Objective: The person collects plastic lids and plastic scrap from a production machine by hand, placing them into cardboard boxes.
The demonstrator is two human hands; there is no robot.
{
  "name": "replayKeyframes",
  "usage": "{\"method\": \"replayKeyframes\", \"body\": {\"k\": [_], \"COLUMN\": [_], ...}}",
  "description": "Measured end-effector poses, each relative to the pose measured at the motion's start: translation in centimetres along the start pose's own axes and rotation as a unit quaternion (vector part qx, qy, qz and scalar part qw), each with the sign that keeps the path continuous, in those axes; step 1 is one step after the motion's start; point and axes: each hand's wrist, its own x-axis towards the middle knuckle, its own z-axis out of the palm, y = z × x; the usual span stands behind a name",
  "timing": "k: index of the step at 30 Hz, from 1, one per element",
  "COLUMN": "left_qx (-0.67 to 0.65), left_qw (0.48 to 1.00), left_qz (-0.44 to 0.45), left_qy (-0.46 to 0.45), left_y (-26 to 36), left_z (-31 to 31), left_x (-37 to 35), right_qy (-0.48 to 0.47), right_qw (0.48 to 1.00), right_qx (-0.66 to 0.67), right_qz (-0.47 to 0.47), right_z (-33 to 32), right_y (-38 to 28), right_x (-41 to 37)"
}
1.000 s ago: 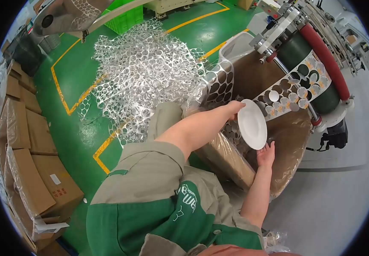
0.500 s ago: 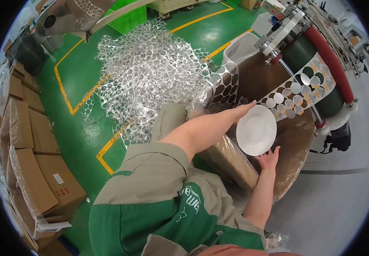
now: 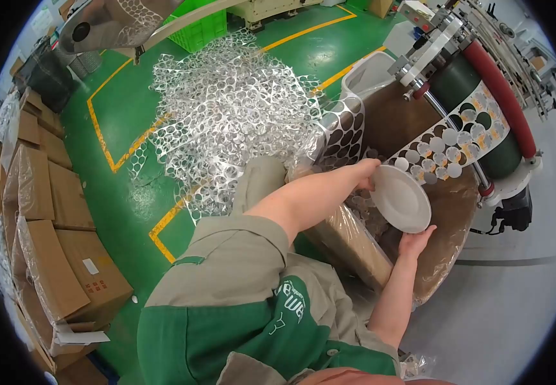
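Note:
A round white plate (image 3: 401, 199), tilted, is held between my two hands above a cardboard box (image 3: 445, 247) lined with clear plastic. My left hand (image 3: 368, 174) grips its upper left edge, with the fingers partly hidden. At the lower edge, my right hand (image 3: 417, 241) supports the rim, its fingers partly behind the plate. Just beyond the plate, a strip with round discs (image 3: 454, 144) comes down from a dark green roller (image 3: 503, 157). Small clear discs (image 3: 371, 215) lie in the box below the plate.
A red roller (image 3: 499, 96) and metal machine parts stand at the upper right. A large heap of punched web scrap (image 3: 226, 115) covers the green floor. Cardboard boxes (image 3: 85, 276) line the left side; a green crate (image 3: 201, 29) stands at the back.
The plate has shifted right and slightly down and is tilted more. My right hand, spread below the plate before, has come up onto its lower rim. More of the box contents shows.

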Motion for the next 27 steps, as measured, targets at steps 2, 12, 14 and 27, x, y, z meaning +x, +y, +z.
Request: {"method": "replayKeyframes", "body": {"k": [2,12,14,27], "left_qx": [-0.087,0.010,0.065,0.167], "left_qw": [0.995,0.991,0.993,0.966], "left_qz": [-0.018,0.079,0.063,0.196], "left_qy": [-0.032,-0.104,-0.080,0.004], "left_y": [-0.2,0.0,-0.1,-1.1], "left_z": [-0.8,0.2,0.6,0.1], "left_x": [1.6,-0.1,-0.7,1.9], "right_qy": [0.066,0.086,0.104,0.073], "right_qw": [0.992,0.981,0.983,0.991], "right_qx": [-0.088,-0.021,-0.017,0.044], "right_qz": [0.070,0.174,0.151,0.106], "right_z": [-1.1,-1.5,-0.6,-1.0], "right_y": [0.4,0.0,-0.5,-0.1], "right_x": [0.7,0.8,0.2,0.7]}}
